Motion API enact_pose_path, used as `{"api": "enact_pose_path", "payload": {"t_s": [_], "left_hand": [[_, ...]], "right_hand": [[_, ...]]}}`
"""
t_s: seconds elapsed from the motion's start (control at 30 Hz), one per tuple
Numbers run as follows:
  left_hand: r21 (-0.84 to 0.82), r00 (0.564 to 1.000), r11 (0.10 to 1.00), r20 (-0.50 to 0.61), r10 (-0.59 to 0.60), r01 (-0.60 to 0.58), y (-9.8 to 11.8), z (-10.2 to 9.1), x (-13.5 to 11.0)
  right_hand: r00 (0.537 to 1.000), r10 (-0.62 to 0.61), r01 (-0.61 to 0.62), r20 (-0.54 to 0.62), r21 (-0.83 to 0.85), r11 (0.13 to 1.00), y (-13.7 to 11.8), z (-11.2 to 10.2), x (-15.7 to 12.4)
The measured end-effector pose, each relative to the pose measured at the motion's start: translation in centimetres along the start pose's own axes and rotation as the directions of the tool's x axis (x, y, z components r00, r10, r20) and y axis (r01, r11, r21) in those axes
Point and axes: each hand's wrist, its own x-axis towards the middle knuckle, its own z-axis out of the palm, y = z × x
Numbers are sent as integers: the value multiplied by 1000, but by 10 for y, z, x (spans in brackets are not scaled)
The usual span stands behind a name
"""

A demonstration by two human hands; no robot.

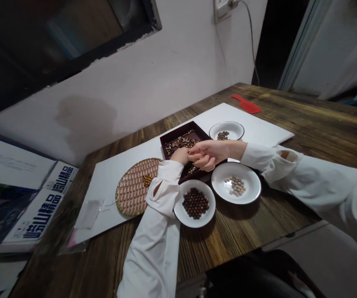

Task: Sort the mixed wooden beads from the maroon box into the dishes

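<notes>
Over the dark red tray [166, 138] of mixed beads [181, 142], my two hands meet. My left hand [180, 155] is closed, its fingertips mostly hidden against the other hand. My right hand [212, 153] is closed too, thumb and fingers pinched together and curled. Whatever lies between the fingers is too small or hidden to make out. Nearest to my left wrist are a white bowl [178, 207] of dark brown beads [195, 203] and a round woven mat [131, 186] with yellow-brown beads [147, 180]. Below my right wrist sits a white bowl [253, 188] of pale beads [237, 186].
Behind my right hand stands another white dish [239, 129] with grey-brown beads [223, 135]. A white board [107, 178] lies under the tray and mat on the wooden table [228, 236]. A red comb [247, 104], clear plastic bags [88, 215] and printed boxes [42, 211] surround it.
</notes>
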Motion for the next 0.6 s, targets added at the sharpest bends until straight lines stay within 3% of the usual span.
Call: {"api": "enact_pose_path", "payload": {"t_s": [0.17, 0.33, 0.6], "left_hand": [[116, 998, 993, 60, -2, -5, -1, -2, 3], [139, 999, 990, 38, 18, -23, -3, -2, 5], [30, 999, 998, 7, -53, 53, 2, -2, -1]], "right_hand": [[1000, 19, -19, 1, -109, 994, 1, 6, 0], [999, -50, 48, -14, -142, 989, 4, 5, -2], [997, -46, 34, -57, -197, 980, 4, 2, -3]]}}
